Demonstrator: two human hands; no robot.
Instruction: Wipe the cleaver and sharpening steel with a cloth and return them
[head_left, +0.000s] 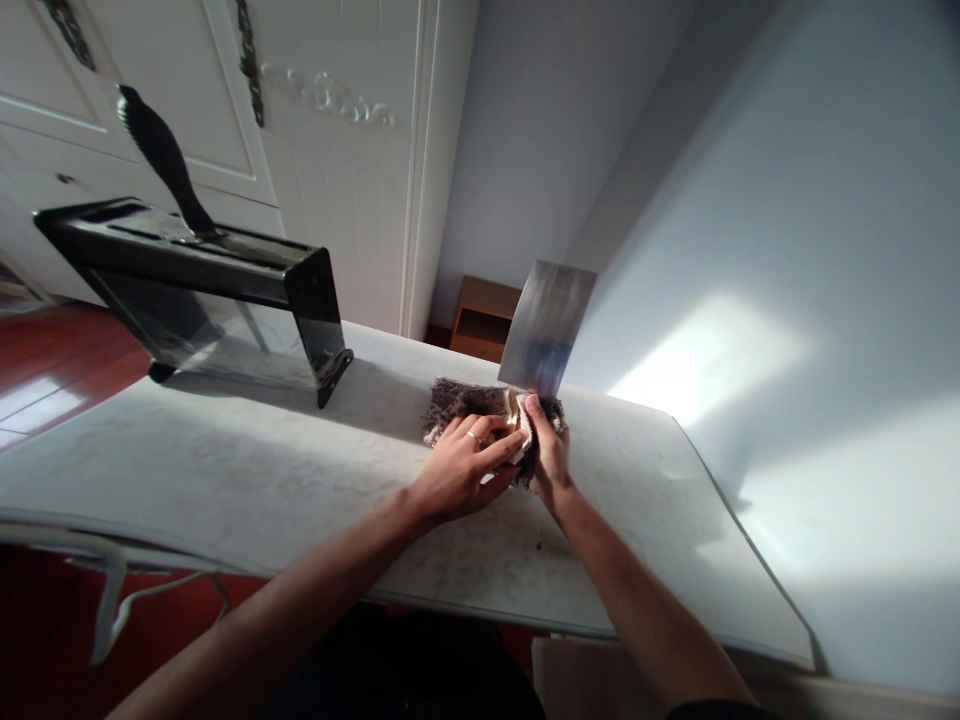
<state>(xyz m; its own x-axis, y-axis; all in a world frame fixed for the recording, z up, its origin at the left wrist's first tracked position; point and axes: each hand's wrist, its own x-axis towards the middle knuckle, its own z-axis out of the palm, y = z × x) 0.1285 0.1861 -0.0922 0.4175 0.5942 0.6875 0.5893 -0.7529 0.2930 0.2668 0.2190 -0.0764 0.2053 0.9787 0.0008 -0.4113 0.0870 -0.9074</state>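
A cleaver (550,322) points away from me with its broad metal blade bare, over the far edge of the board. Its handle is hidden under my hands and a shaggy brown-grey cloth (459,398) with a pale underside. My right hand (551,455) is closed about the handle end, thumb near the base of the blade, with cloth in its grip. My left hand (472,465), a ring on one finger, presses its fingers on the folded cloth from the left side.
A black knife block (225,270) with clear sides stands to the left, a black handle (165,160) rising from it. The pale padded board (337,465) looks like an ironing board. White cabinets (337,180), a small wooden unit (484,310) and a wall (787,250) lie beyond.
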